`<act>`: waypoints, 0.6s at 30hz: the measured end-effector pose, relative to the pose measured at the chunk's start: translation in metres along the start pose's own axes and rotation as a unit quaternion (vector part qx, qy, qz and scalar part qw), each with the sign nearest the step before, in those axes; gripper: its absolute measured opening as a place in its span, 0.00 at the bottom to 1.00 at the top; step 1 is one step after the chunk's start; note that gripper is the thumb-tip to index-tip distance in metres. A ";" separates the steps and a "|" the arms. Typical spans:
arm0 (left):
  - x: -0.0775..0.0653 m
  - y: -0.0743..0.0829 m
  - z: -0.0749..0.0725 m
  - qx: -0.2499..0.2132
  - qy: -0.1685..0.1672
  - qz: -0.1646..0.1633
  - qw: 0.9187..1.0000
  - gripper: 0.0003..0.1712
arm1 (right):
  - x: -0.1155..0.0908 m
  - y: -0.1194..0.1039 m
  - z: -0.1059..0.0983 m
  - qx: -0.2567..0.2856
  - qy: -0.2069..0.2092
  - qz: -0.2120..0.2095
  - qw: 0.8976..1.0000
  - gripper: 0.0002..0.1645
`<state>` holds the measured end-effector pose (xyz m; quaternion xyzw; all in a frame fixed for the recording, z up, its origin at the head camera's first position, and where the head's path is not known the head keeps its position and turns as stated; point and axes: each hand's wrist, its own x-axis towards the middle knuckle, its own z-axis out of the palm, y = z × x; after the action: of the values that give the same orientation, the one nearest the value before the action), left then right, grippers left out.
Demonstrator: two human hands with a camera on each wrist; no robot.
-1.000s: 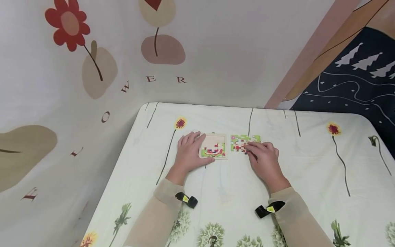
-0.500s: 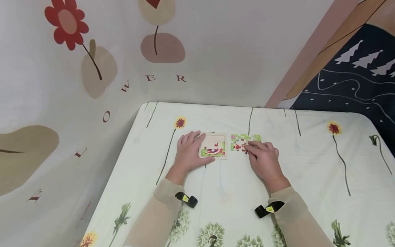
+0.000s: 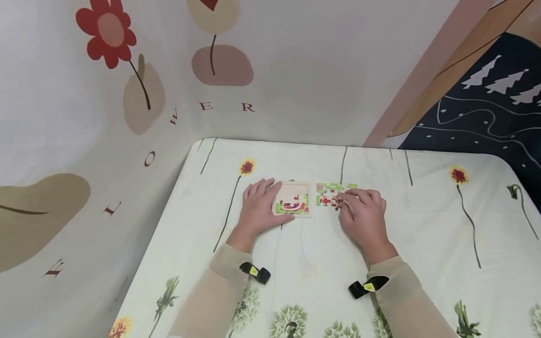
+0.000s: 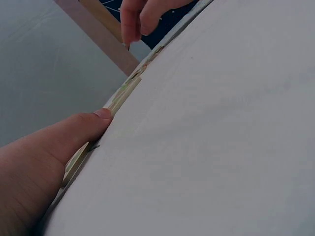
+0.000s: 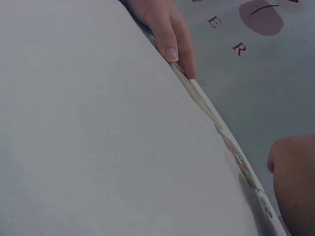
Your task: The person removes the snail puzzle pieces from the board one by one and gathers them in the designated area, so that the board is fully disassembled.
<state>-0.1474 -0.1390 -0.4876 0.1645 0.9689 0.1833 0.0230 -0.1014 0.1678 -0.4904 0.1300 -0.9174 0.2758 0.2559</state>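
On the table lies a square wooden puzzle board, its lower part filled with a coloured picture and its upper part bare wood. My left hand holds it at the left side, thumb along the near edge and index finger at the far corner. To its right is a patch of loose jigsaw pieces, green, red and white. Over their right side, my right hand pinches a small puzzle piece between thumb and fingertips. In the left wrist view those fingertips are raised above the pieces; the fingers hide most of the piece.
A white cloth with printed flowers covers the table. Behind it and at the left stands a pale wall hanging with flower shapes and letters. A dark patterned cloth hangs at the back right. Both wrists wear small black cameras.
My right hand has risen and moved slightly from the loose pieces, its fingertips now together. My left hand and the board have stayed put.
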 end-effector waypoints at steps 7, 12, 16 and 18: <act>0.001 0.001 0.003 -0.002 0.008 0.009 1.000 0.63 | -0.001 0.002 0.007 0.017 0.014 0.006 1.000 0.11; 0.001 0.001 0.004 0.003 0.008 0.005 1.000 0.63 | 0.005 -0.006 0.016 0.028 0.012 0.012 0.999 0.12; 0.002 0.001 0.004 -0.004 0.009 0.006 1.000 0.63 | 0.012 -0.015 0.025 0.036 -0.004 0.007 0.999 0.12; 0.002 0.000 0.004 -0.006 0.012 0.008 1.000 0.63 | 0.014 -0.019 0.029 0.037 -0.018 0.006 0.999 0.12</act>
<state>-0.1483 -0.1367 -0.4910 0.1695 0.9667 0.1915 0.0108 -0.1171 0.1344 -0.4958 0.1382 -0.9118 0.3085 0.2330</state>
